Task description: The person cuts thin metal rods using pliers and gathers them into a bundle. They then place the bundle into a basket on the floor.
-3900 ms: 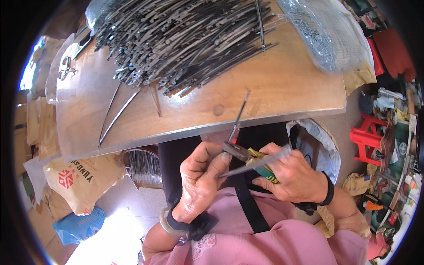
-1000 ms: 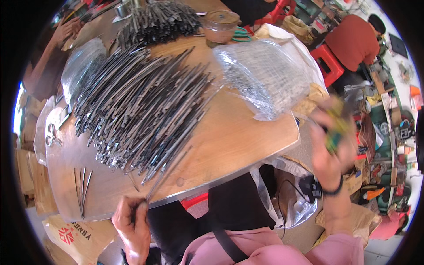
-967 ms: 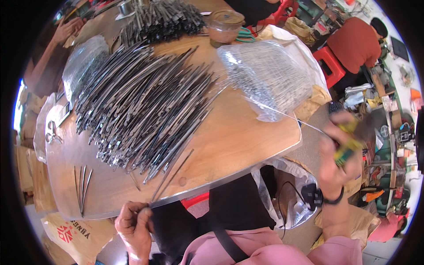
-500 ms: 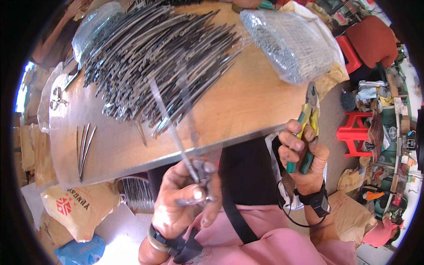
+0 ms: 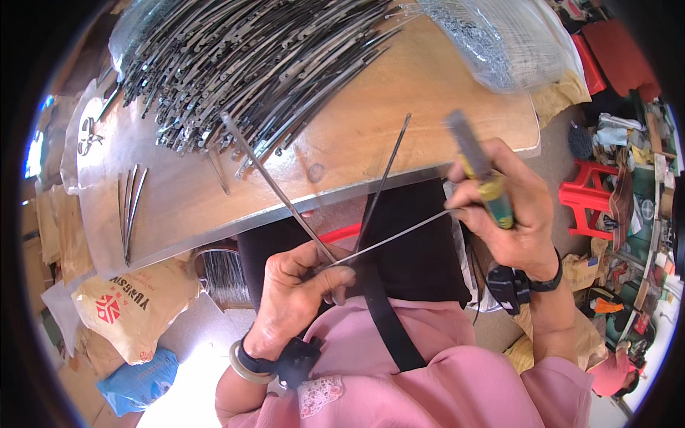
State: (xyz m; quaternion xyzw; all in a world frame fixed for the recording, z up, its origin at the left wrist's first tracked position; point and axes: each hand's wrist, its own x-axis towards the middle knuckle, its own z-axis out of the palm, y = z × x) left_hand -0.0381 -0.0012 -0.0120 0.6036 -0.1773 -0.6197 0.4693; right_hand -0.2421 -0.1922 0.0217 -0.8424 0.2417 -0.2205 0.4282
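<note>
My left hand (image 5: 303,285) is closed over the lap, pinching thin metal strips near their ends. One grey strip (image 5: 275,185) slants up to the left over the table edge; a darker strip (image 5: 387,170) rises to the right. A thin pale strip (image 5: 399,235) spans from the left fingers to the right fingertips. My right hand (image 5: 514,207) is closed around pliers (image 5: 474,153) with yellow and green handles, jaws up and slightly blurred, while its thumb and finger meet the pale strip's end. Ahead lies a big heap of dark metal strips (image 5: 264,64) on the wooden table (image 5: 428,93).
Several loose strips (image 5: 127,214) lie at the table's left, near scissors (image 5: 89,135). A plastic-wrapped bundle (image 5: 499,43) rests at the far right. Below the table's front edge (image 5: 214,232) are a paper sack (image 5: 135,314) and a spool-like bundle (image 5: 225,278). A red stool (image 5: 589,200) stands right.
My right hand has moved its fingertips to the end of a pale strip, with the pliers tilting left. The strips in my left hand now fan apart. The view has shifted, with the heap higher.
</note>
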